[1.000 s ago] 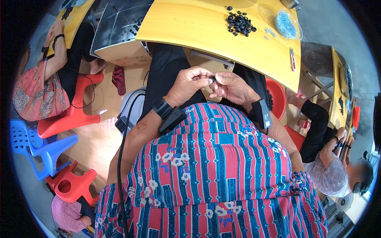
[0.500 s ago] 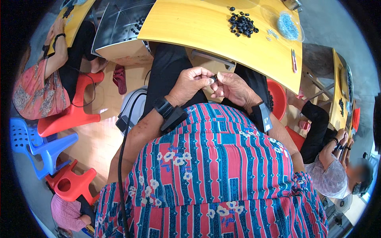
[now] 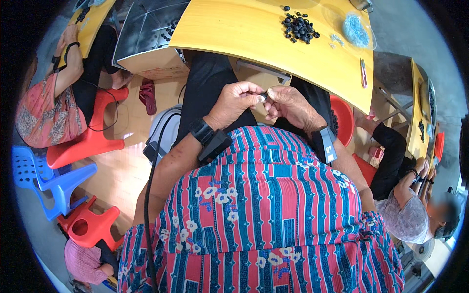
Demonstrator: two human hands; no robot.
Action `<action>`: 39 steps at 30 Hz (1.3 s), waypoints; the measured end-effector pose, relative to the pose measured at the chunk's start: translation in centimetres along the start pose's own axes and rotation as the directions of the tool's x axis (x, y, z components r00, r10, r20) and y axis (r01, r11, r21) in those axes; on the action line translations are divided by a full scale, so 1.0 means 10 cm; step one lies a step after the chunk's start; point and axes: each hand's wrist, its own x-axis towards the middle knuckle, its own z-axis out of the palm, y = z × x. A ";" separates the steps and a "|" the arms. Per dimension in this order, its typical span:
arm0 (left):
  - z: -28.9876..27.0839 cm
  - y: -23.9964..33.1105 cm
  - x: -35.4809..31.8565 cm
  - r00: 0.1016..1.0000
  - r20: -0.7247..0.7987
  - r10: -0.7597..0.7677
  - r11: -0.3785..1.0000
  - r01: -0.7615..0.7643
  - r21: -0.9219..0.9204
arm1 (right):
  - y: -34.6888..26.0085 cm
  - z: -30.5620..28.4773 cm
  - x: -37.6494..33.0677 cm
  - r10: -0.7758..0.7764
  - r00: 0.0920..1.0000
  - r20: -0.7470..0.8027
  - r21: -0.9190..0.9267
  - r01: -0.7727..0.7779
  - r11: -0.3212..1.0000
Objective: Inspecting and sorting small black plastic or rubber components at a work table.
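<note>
Above my lap, just off the table's front edge, my two hands meet at the fingertips around a small black part [image 3: 264, 95]. My left hand [image 3: 238, 101] pinches it between thumb and forefinger. From the other side my right hand [image 3: 291, 105] grips it with thumb and forefinger, its other fingers curled. Most of the part is covered by fingers, so its exact shape is hidden. A pile of similar small black parts [image 3: 300, 28] lies on the yellow table [image 3: 234, 34]. Right of it are small clear pieces [image 3: 336, 40] and a round clear tray of bluish clear pieces [image 3: 356, 30].
Red-handled snips [image 3: 363, 73] lie near the table's right edge. A box [image 3: 151, 63] with black parts stands left of the table. Below the table's right side sits a red basin [image 3: 343, 119]. Co-workers sit left and right, near red stools [image 3: 93, 141] and a blue chair [image 3: 63, 185].
Both hands stay together on the small black part. The right hand's fingers have shifted slightly around it, and the view has tilted a little.
</note>
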 end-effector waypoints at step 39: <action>0.00 0.05 -0.04 0.998 -0.004 -0.070 0.997 0.070 0.022 | 0.11 -0.07 0.07 -0.075 0.993 -0.093 0.120 0.086 0.989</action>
